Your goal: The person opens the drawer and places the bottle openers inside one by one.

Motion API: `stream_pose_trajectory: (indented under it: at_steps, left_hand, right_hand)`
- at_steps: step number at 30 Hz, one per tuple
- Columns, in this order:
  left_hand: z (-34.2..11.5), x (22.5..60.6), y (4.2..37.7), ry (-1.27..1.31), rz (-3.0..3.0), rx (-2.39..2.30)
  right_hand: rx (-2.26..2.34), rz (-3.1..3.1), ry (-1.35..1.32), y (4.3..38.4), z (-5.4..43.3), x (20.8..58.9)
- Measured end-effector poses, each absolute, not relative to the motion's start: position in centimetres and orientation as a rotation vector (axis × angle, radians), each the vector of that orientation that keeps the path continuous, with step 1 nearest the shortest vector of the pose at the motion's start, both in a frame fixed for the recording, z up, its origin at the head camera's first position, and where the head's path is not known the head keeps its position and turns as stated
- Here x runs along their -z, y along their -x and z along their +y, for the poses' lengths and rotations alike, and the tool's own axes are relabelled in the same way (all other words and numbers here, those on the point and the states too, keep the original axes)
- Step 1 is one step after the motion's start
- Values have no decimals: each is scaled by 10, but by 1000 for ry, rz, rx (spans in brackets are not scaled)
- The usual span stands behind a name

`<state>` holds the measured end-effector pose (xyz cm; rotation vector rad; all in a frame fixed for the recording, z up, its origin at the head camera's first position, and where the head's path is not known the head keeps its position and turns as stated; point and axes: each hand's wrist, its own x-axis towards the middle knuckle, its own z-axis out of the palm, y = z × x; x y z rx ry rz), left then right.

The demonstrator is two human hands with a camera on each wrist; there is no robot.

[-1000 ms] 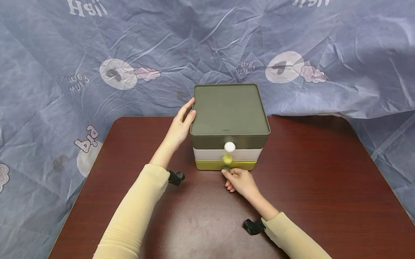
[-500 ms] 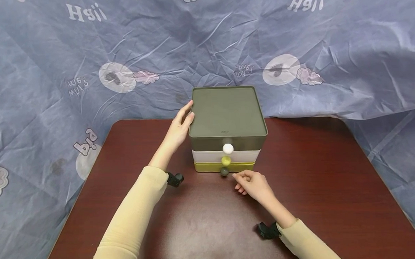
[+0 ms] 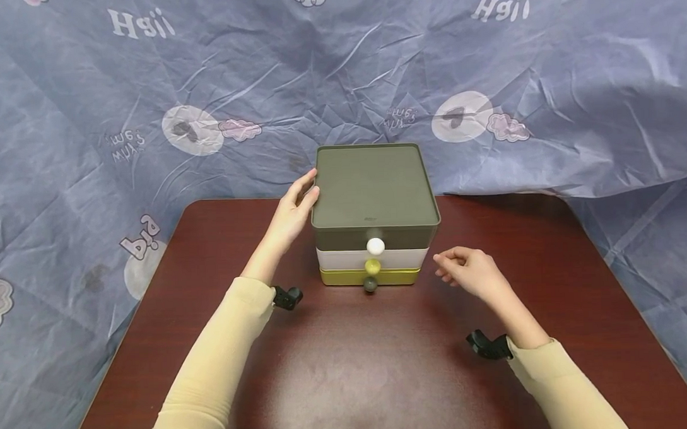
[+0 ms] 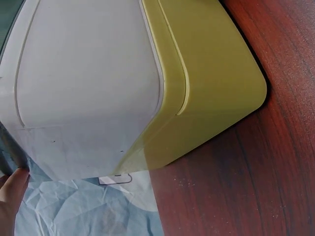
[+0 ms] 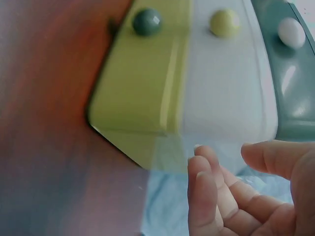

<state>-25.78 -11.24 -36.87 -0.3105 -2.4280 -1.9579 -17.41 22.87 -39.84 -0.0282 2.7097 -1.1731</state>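
Note:
A stacked three-drawer box [image 3: 376,185] stands on the table, with a dark green top drawer [image 3: 344,238], a white middle drawer [image 3: 345,259] and a yellow-green bottom drawer [image 3: 340,278]. Their round knobs are a white knob [image 3: 375,246], a yellow knob [image 3: 372,266] and a dark green knob [image 3: 370,284]. All fronts sit flush. My left hand [image 3: 291,210] rests on the box's upper left side, its thumb and fingertips at the top rim. Off the box's front right corner, my right hand [image 3: 473,272] is in the air with loosely bent fingers, nothing between thumb and fingertips [image 5: 204,191].
The dark red-brown wooden table [image 3: 349,366] extends around the box on both sides and in front. A blue-grey printed cloth [image 3: 293,71] hangs behind it. Each wrist carries a small black camera, such as the right wrist camera [image 3: 489,345].
My right hand has let go of the dark green bottom knob and moved right, away from the box. My left hand stays at the box's left side.

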Motion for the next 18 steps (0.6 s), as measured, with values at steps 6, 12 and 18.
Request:
stream_pose_trajectory:
  at_steps: [6, 12, 18]
  left_hand:
    - [-118, 362, 261, 306, -2408, 2014]
    - [-126, 351, 264, 279, -2429, 1965]
    - [-132, 343, 267, 170, -2567, 1594]
  right_hand:
    - [1238, 2809, 38, 197, 233, 373]
    - [1301, 2986, 27, 217, 229, 360]
    - [1295, 3219, -56, 233, 221, 353]
